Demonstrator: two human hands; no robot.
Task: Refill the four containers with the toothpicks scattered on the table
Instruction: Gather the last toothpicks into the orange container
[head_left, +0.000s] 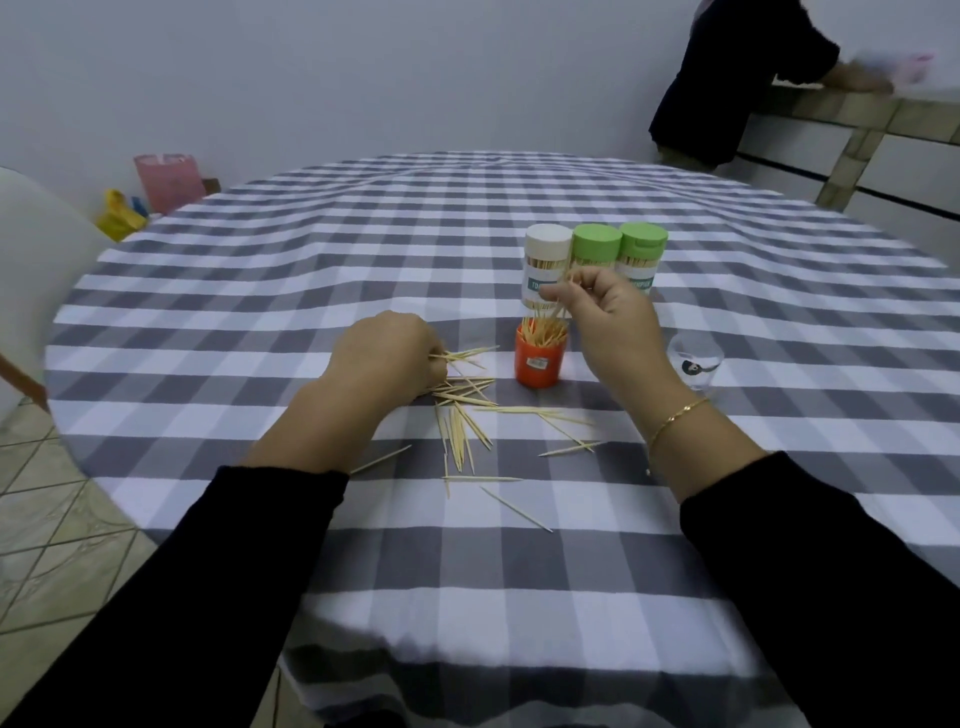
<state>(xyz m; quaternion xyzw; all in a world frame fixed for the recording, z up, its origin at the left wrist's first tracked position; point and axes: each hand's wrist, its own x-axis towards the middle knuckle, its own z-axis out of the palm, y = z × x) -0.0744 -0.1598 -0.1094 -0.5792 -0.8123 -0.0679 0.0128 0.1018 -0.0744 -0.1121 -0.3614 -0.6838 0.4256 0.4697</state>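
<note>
The white-lidded container (543, 270) shows "TO", the rest hidden; other labels are unreadable.

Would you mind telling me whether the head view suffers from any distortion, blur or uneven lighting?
In the head view, wide-angle distortion bows the checked tablecloth toward the edges; the other person's hand at top right is motion-blurred; the toothpicks and orange container stay sharp; lighting is soft and even, without glare, and the corners darken slightly.
</note>
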